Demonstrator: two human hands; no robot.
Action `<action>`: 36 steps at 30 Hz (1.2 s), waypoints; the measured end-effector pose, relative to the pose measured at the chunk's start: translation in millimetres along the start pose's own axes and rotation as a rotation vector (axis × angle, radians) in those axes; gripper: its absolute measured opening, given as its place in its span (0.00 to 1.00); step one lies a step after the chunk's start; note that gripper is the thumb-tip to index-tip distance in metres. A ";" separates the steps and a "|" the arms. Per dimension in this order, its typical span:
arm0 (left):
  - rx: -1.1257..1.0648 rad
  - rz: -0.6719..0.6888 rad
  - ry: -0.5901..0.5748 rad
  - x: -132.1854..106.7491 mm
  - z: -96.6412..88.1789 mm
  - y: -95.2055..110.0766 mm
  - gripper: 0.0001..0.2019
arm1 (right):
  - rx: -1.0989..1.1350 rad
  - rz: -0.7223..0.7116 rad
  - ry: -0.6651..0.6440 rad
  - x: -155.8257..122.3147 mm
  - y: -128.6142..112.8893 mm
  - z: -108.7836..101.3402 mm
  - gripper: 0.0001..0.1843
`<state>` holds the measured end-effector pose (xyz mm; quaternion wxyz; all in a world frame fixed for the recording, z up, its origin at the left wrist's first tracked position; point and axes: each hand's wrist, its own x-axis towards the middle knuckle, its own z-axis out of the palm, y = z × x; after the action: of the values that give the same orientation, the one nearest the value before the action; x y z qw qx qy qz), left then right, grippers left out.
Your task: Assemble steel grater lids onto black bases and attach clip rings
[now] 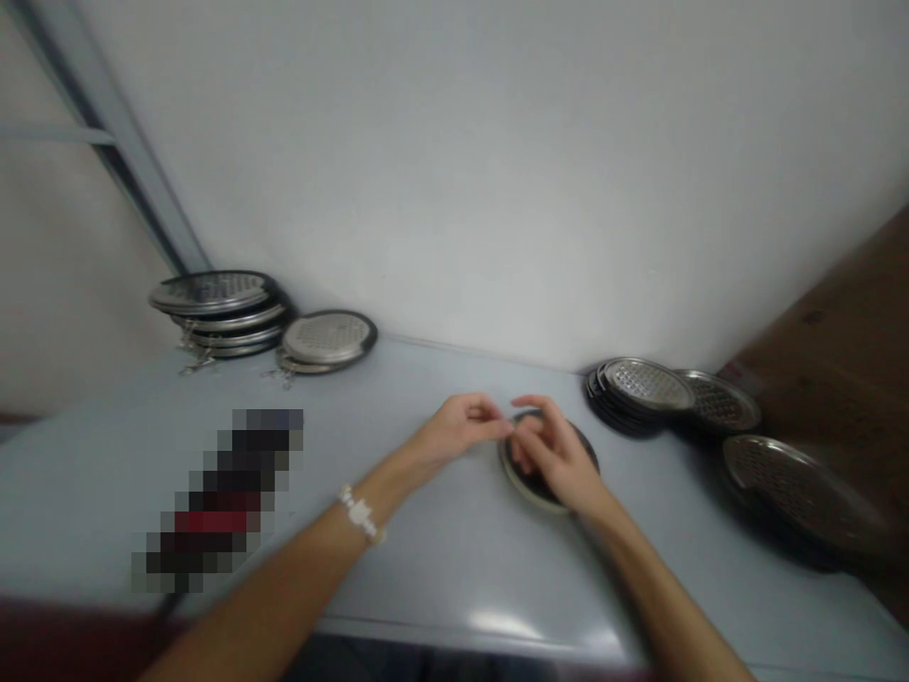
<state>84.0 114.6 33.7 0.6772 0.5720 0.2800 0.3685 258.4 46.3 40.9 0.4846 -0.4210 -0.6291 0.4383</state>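
A round dark disc with a pale rim lies flat on the grey table in front of me. My right hand rests over the disc with its fingers curled at the far rim. My left hand reaches in from the left, fingertips pinched together and meeting the right hand's fingers at the disc's upper edge. What the pinched fingers hold is too small to make out. A white bracelet sits on my left wrist.
A stack of perforated metal discs stands at the back left, with one more disc beside it. Further perforated discs lie in piles at the right, one large disc nearest. A pixelated patch covers part of the table.
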 end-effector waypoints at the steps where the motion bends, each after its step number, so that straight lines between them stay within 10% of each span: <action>1: -0.002 0.004 0.004 0.1 0.2 0.1 0.19 | -0.016 -0.003 -0.012 -0.8 -0.5 0.9 0.18; 36: 0.038 -0.023 -0.076 -1.0 -0.1 1.2 0.19 | 0.026 0.045 -0.044 1.2 -4.8 -3.5 0.20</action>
<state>83.1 114.0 34.8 0.6806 0.5951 0.2674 0.3335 261.0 46.7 46.3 0.4660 -0.4191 -0.6244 0.4662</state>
